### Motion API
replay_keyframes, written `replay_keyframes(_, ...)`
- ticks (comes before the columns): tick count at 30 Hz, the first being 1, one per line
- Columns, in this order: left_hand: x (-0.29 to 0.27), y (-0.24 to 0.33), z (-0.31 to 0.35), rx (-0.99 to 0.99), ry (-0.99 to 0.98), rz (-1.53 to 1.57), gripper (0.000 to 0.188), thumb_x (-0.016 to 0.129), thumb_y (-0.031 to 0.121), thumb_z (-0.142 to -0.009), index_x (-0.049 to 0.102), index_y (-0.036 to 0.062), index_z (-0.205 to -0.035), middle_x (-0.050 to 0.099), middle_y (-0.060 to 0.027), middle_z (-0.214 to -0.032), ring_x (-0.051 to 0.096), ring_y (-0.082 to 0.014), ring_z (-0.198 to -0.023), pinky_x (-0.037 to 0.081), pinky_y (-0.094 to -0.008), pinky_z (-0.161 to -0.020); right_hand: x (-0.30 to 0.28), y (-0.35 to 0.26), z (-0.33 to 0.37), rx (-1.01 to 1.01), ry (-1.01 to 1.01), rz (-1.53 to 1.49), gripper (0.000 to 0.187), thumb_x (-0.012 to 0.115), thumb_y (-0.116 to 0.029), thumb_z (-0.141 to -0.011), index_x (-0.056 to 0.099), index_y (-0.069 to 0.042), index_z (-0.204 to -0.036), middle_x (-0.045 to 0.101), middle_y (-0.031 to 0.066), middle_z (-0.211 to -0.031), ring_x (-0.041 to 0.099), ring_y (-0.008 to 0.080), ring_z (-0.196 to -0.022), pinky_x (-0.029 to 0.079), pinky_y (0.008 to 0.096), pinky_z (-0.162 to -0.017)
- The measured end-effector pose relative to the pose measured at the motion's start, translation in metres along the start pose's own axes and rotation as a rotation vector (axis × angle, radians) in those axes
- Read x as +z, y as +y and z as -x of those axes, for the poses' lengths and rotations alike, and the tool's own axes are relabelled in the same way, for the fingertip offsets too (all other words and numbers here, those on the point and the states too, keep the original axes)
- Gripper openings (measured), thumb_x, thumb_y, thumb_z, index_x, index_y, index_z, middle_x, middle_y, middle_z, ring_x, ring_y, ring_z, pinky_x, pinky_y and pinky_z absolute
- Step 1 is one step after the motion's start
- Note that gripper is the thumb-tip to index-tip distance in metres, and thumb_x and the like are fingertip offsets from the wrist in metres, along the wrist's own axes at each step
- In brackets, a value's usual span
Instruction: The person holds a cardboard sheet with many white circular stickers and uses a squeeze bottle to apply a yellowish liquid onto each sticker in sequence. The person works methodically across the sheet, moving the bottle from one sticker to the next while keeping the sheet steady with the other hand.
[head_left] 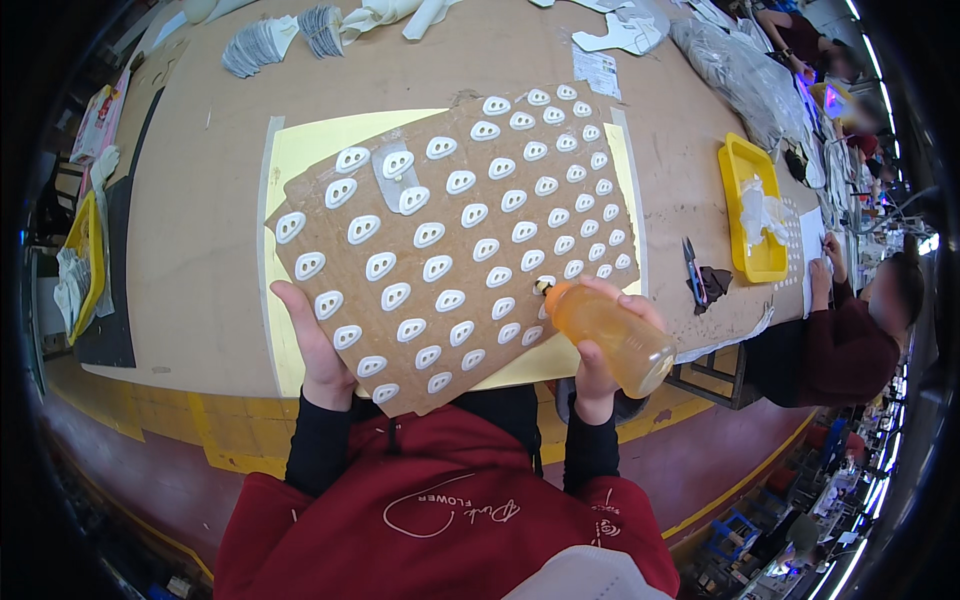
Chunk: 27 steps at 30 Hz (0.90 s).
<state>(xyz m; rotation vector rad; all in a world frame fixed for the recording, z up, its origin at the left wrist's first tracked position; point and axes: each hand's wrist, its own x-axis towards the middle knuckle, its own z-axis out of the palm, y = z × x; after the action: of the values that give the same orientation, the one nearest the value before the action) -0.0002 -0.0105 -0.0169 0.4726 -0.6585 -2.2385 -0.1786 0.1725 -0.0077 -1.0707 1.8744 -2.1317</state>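
A brown cardboard sheet [330, 250] lies slanted over the near part of the table, bearing rows of small white rounded pieces [437, 268], each with two holes. My left hand [325, 350] grips the sheet's lower left edge, its fingers partly hidden beneath. In my right hand [597, 365] is a squeeze bottle [610, 335] of amber liquid, tilted with its nozzle at one of the pieces on the lower right. Whether the tip touches that piece I cannot tell. A clear strip [393, 180] lies on the sheet among the upper left pieces.
Yellow paper [315, 140] lies under the cardboard. To the right are snips [692, 265] on a dark cloth and a yellow tray [738, 235]; another yellow tray [95, 260] is far left. Stacked grey-white pieces [262, 45] stand at the back. A person [845, 340] sits at right.
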Motion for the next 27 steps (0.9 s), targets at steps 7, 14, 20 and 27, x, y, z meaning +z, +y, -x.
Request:
replay_keyframes(7,0.001,-0.001,-0.001,0.015,0.017,-0.013,0.071,0.022,0.060,-0.091,0.022,0.0077,-0.139,0.036,-0.0142,-0.137,0.042,-0.0278,-0.122,0.040,-0.0421,-0.098,-0.002,0.000,-0.006,-0.003,-0.006,-0.033,0.065,0.077,-0.036,-0.071,0.034,-0.008,-0.111,0.057,0.0234,-0.109,0.057,0.0280,-0.099,0.049,0.0355,-0.080)
replay_keyframes(14,0.007,0.000,-0.002,-0.001,0.111,-0.098,0.076,0.020,0.065,-0.088,0.020,0.0076,-0.139,0.037,-0.0143,-0.135,0.043,-0.0263,-0.121,0.044,-0.0411,-0.095,-0.003,0.003,-0.008,-0.003,0.008,0.005,0.065,0.077,-0.036,-0.070,0.035,-0.008,-0.111,0.057,0.0229,-0.108,0.057,0.0286,-0.100,0.049,0.0358,-0.081)
replay_keyframes(20,0.009,0.001,-0.001,0.012,0.133,-0.126,0.077,0.020,0.065,-0.088,0.020,0.0075,-0.139,0.037,-0.0139,-0.135,0.043,-0.0257,-0.121,0.043,-0.0411,-0.096,-0.003,0.007,-0.012,0.013,0.106,-0.046,0.064,0.077,-0.034,-0.072,0.035,-0.007,-0.112,0.058,0.0227,-0.106,0.057,0.0285,-0.100,0.048,0.0366,-0.082)
replay_keyframes(27,0.010,0.001,-0.001,0.015,0.147,-0.146,0.076,0.020,0.064,-0.089,0.020,0.0080,-0.140,0.037,-0.0138,-0.135,0.043,-0.0262,-0.121,0.043,-0.0410,-0.096,-0.011,0.008,-0.014,0.027,0.166,-0.068,0.060,0.076,-0.030,-0.072,0.038,-0.004,-0.111,0.060,0.0224,-0.101,0.058,0.0274,-0.097,0.048,0.0363,-0.082)
